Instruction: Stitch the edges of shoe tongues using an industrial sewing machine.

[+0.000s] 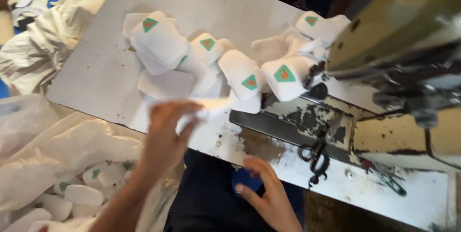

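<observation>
At the desk's [96, 68] near edge, my left hand [165, 131] pinches a blurred white padded piece [211, 107], long axis running toward 3 o'clock. Sewing machine [384, 44] lies at 2 o'clock. My right hand [269, 196] rests empty, fingers loose, nearer my lap.

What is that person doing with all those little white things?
A person sits at a worn sewing machine. Their left hand lifts one white padded fabric piece above the table; it is blurred. Their right hand rests open at the table's near edge, holding nothing. A chain of white pieces with green triangle labels lies across the table up to the machine. More pieces sit in a plastic bag on the left. Black scissors lie near the machine.
</observation>
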